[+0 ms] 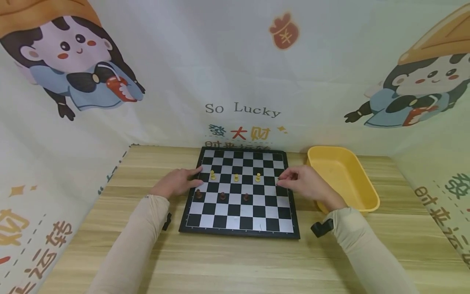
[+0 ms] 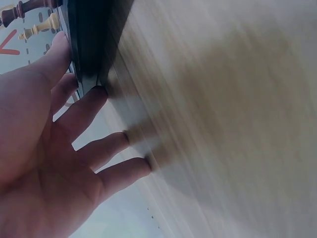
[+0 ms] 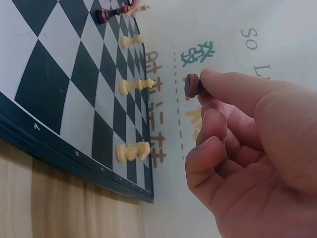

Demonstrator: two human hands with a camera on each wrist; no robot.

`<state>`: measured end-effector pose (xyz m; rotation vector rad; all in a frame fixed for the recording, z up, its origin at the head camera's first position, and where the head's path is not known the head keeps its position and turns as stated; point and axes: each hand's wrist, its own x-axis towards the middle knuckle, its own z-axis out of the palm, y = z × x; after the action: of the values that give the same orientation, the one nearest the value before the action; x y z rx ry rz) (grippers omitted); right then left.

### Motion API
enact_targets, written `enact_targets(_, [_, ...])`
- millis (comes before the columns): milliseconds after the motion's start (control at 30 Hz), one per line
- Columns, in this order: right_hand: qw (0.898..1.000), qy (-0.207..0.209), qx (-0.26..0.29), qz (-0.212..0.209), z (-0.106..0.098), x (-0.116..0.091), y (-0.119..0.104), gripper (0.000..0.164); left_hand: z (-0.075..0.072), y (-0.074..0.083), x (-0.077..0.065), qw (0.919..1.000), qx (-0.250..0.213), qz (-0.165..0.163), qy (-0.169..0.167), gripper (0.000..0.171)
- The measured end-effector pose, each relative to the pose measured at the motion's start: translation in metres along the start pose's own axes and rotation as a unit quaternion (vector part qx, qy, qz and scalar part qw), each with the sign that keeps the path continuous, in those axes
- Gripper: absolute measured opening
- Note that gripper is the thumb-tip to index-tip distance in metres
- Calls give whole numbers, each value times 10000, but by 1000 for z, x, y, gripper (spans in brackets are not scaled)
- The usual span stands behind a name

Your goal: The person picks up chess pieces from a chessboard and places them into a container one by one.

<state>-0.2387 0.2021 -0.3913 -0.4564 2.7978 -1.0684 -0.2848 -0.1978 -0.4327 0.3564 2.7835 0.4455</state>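
A black-and-white chessboard (image 1: 240, 210) lies on the table with cream chess pieces (image 1: 236, 177) and brown chess pieces (image 1: 222, 196) standing on it. At its left edge, my left hand (image 1: 178, 182) touches the frame with fingers spread; its thumb (image 2: 59, 47) rests by the rim while other fingers reach down along the side. Above the right part of the board, my right hand (image 1: 302, 181) pinches a brown chess piece (image 3: 192, 86) between thumb and finger. Only the round base of that piece shows; the fingers hide the rest. A cream knight (image 3: 132, 151) stands near the board's edge.
A yellow plastic bin (image 1: 343, 179) stands to the right of the board, close to my right forearm. The wooden table (image 1: 235, 261) extends in front. A printed white cloth (image 1: 176, 81) hangs behind and at the sides.
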Motion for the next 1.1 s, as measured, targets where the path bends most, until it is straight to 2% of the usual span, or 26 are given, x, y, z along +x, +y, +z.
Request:
enact_targets(400, [9996, 134, -226, -124, -19, 2, 5, 17, -2, -2, 1, 10000, -24, -63, -60, 66])
enact_targets(700, [9985, 203, -478, 170, -41, 5, 8, 21, -1, 1, 2, 9998, -133, -99, -58, 66])
enact_targets(933, [9978, 309, -543, 226, -60, 9, 14, 24, -1, 0, 3, 9998, -160, -77, -56, 66])
enact_targets(1100, [9972, 329, -637, 224, -69, 12, 15, 26, -3, 0, 2, 9993, -245, -243, -105, 66])
